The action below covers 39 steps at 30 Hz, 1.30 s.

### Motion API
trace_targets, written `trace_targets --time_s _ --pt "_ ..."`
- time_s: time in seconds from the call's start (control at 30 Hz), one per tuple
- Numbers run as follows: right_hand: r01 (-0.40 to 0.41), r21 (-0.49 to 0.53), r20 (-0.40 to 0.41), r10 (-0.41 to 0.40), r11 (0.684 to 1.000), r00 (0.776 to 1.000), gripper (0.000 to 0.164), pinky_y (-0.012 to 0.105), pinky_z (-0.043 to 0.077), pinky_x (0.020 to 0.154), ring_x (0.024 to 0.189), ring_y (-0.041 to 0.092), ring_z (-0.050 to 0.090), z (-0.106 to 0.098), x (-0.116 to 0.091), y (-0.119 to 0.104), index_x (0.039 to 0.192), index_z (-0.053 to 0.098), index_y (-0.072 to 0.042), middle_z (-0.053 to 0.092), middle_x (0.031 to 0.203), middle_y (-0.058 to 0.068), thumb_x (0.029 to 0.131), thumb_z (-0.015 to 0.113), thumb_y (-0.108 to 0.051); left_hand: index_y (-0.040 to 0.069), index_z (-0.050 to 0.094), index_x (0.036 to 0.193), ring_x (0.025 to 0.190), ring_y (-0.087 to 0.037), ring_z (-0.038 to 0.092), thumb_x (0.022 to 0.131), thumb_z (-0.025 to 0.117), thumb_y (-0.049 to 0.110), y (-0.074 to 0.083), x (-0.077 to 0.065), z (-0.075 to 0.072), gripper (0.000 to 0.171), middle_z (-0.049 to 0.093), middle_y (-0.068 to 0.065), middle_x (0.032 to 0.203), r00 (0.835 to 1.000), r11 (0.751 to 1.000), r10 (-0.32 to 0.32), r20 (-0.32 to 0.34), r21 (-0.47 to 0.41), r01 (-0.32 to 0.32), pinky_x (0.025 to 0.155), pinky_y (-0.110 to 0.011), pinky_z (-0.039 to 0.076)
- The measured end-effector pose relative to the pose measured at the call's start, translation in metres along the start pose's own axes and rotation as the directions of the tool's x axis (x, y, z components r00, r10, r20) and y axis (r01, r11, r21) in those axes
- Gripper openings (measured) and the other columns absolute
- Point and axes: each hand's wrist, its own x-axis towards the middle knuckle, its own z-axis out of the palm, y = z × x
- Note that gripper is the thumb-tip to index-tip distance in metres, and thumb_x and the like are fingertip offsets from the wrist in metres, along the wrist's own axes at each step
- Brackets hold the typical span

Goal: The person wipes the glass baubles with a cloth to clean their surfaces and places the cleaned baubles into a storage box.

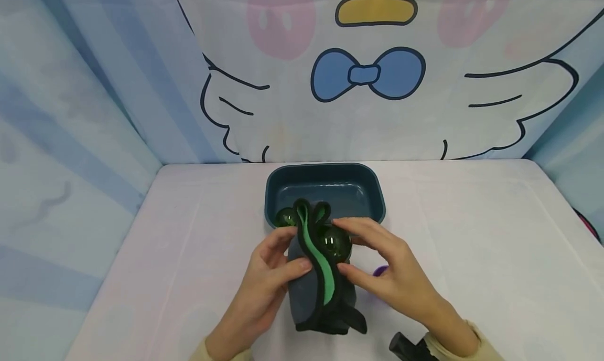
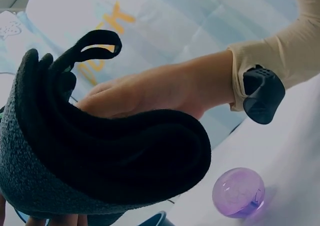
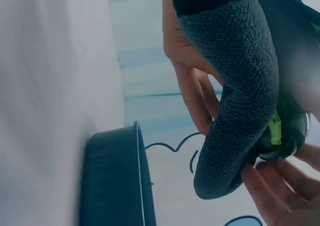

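Observation:
A folded dark grey towel [image 1: 302, 293] with black edging and a green strip hangs between my hands, close in front of the dark blue basin [image 1: 325, 173]. My left hand [image 1: 269, 277] grips its left side, thumb on the front. My right hand [image 1: 391, 261] curls thumb and fingers round a clear green ball [image 1: 336, 244] tucked against the towel's right side. In the right wrist view, fingertips touch the underside of the green ball [image 3: 285, 136]. The towel [image 2: 115, 161] hides most of the left fingers in the left wrist view.
Another green ball [image 1: 285, 217] shows at the basin's near left corner. A purple ball [image 2: 238, 192] rests on the white tabletop, mostly hidden behind the right hand in the head view. A printed curtain [image 1: 368, 125] stands along the table's back edge.

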Motion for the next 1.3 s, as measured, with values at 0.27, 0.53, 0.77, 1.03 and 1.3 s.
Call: trace_targets --time_s 0.27,0.53,0.77,1.03,1.3 --pt "0.183 -0.110 -0.082 -0.192 0.977 0.978 0.058 0.016 0.043 0.103 0.122 0.017 0.052 0.0050 -0.0011 -0.0016 0.135 0.058 -0.005 0.054 0.131 0.012 0.084 0.081 -0.022 0.011 0.057 0.122 0.115 -0.022 0.058 0.081 0.074 0.000 -0.0014 -0.0013 0.0018 0.046 0.049 -0.009 0.135 1.000 1.000 0.016 0.004 0.023 -0.016 0.089 -0.029 0.055" --pt "0.111 0.006 -0.012 -0.111 0.994 0.994 0.057 0.023 0.053 0.094 0.118 0.014 0.059 0.0017 -0.0018 0.0006 0.137 0.057 -0.008 0.060 0.130 0.006 0.084 0.077 -0.003 0.013 0.059 0.124 0.117 -0.028 0.057 0.081 0.075 0.001 -0.0006 -0.0029 0.0036 0.047 0.051 -0.011 0.134 0.999 0.996 0.043 -0.003 0.074 -0.043 0.095 -0.036 0.053" --pt "-0.089 0.042 0.087 0.085 0.995 0.993 0.051 0.031 0.056 0.092 0.116 0.011 0.060 0.0003 -0.0002 0.0024 0.141 0.053 -0.017 0.061 0.130 -0.002 0.093 0.068 -0.008 0.012 0.060 0.124 0.115 -0.029 0.058 0.081 0.076 0.002 -0.0033 -0.0015 0.0047 0.047 0.050 -0.011 0.136 0.998 0.995 0.039 -0.039 0.098 -0.035 0.096 -0.039 0.051" --pt "0.150 -0.066 -0.091 -0.155 0.987 0.984 0.048 0.020 0.050 0.096 0.117 0.016 0.058 0.0065 -0.0004 0.0020 0.131 0.062 -0.010 0.058 0.130 0.006 0.086 0.077 -0.010 0.012 0.058 0.125 0.118 -0.026 0.058 0.081 0.075 0.001 -0.0051 -0.0004 0.0041 0.048 0.049 -0.011 0.139 0.998 0.998 0.042 -0.055 0.055 -0.039 0.093 -0.033 0.053" --pt "0.267 -0.143 -0.030 -0.273 0.953 0.961 0.049 0.016 0.044 0.102 0.121 0.019 0.054 0.0037 0.0012 0.0032 0.132 0.061 -0.006 0.057 0.132 0.011 0.096 0.060 -0.040 0.010 0.056 0.127 0.116 -0.024 0.059 0.081 0.075 0.002 -0.0041 0.0000 0.0046 0.050 0.046 -0.012 0.141 0.998 0.998 0.032 -0.057 0.052 -0.029 0.090 -0.032 0.055"
